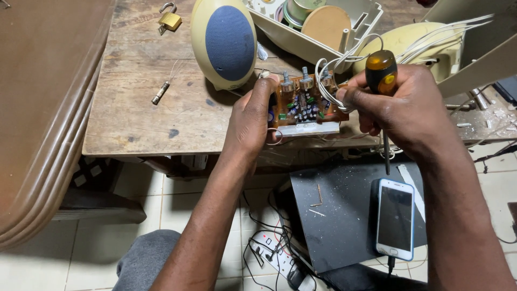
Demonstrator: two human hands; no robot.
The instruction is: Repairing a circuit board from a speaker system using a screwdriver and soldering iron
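Here, both hands meet over the near edge of a worn wooden table (140,118). The left hand (252,116) grips the left end of a small brown circuit board (304,105), its fingers wrapped round the edge with the thumb on top near a row of upright knob shafts. The right hand (401,105) is closed around a screwdriver (381,73) with an amber and black handle; its thin shaft points down past the table edge, and the same fingers pinch the right end of the board beside a bundle of white wires (344,56). The board is held just above the table edge, between the two hands, with a pale metal strip along its near side. Behind it lies an open cream plastic shell (318,51) that serves as a tray: inside sit a round tan disc (326,24) and what looks like a greenish roll or ring, though that part is cut off by the frame. Just left stands an egg-shaped cream speaker (223,40) with a blue-grey grille. Farther left on the table are a brass padlock (169,20) and a small cylindrical fuse-like part (160,92). Below, on a dark panel (334,215) on the tiled floor, lies a white smartphone (395,218), with a power strip (272,256) and tangled black cables nearby.
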